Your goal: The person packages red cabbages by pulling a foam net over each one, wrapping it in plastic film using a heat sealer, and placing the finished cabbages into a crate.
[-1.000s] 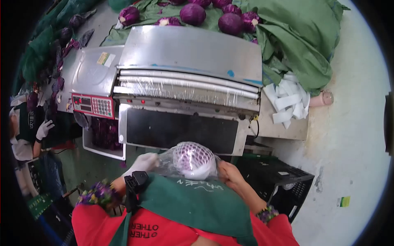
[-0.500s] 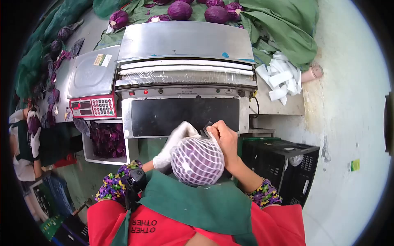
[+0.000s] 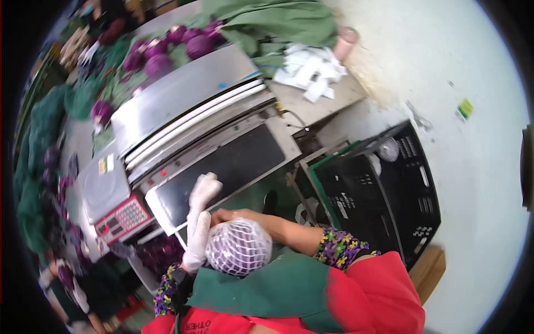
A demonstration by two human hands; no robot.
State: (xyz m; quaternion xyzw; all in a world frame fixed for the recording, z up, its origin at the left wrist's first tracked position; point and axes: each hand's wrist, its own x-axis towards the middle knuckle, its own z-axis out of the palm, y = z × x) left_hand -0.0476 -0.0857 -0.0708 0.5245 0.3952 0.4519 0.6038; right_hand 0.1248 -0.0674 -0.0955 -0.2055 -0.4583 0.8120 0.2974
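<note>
A purple cabbage [image 3: 239, 247] in a white foam net sits close against my green apron [image 3: 258, 289]. My right hand [image 3: 238, 215], bare, curls over the net at the cabbage's upper edge. Its fingertips are partly hidden behind the other hand. On the cabbage's left side is my left hand [image 3: 197, 220] in a white glove, thumb near the net. Its fingers reach away over the black plate [image 3: 245, 161] of the wrapping machine, bent at the tips and somewhat blurred. Nothing shows between those fingers and the thumb.
Left of the machine stands a red-fronted scale [image 3: 123, 218]. Purple cabbages [image 3: 158, 65] lie behind on green cloth. White foam nets [image 3: 311, 72] are piled on the table corner. Black crates [image 3: 384, 189] stand on the right by the wall. A co-worker's gloved hand [image 3: 80, 298] shows lower left.
My view has turned, so the machine now slants and more of the crates shows. The left hand's fingers have come away from the net's top, while the right hand stays at it.
</note>
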